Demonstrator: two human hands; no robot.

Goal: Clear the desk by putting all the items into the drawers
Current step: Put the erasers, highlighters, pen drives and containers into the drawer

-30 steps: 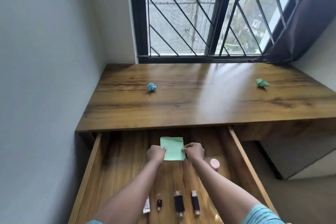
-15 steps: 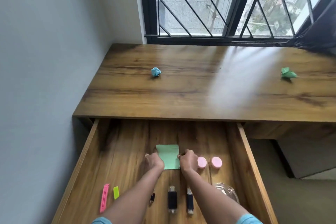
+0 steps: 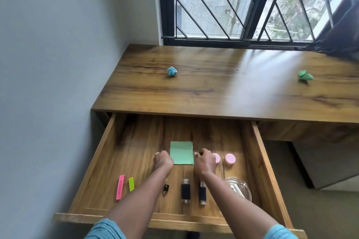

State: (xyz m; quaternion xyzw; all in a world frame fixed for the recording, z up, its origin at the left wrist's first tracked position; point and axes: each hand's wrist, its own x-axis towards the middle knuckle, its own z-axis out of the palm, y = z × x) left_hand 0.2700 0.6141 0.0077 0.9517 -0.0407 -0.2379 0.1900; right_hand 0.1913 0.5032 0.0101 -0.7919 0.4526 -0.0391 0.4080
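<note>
Fingers curled on both hands: left hand [image 3: 163, 161] against the left edge of the note [image 3: 182, 152], right hand [image 3: 205, 161] just beside its right edge; I cannot tell whether either pinches it. Note lies flat in the open drawer [image 3: 259, 153]. Blue wad [image 3: 171, 71] and green wad [image 3: 305, 76] sit on the desk [image 3: 223, 95], well apart.

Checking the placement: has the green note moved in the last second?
Yes. The note moved toward the drawer front, away from the desk edge and closer to the black sticks.
</note>
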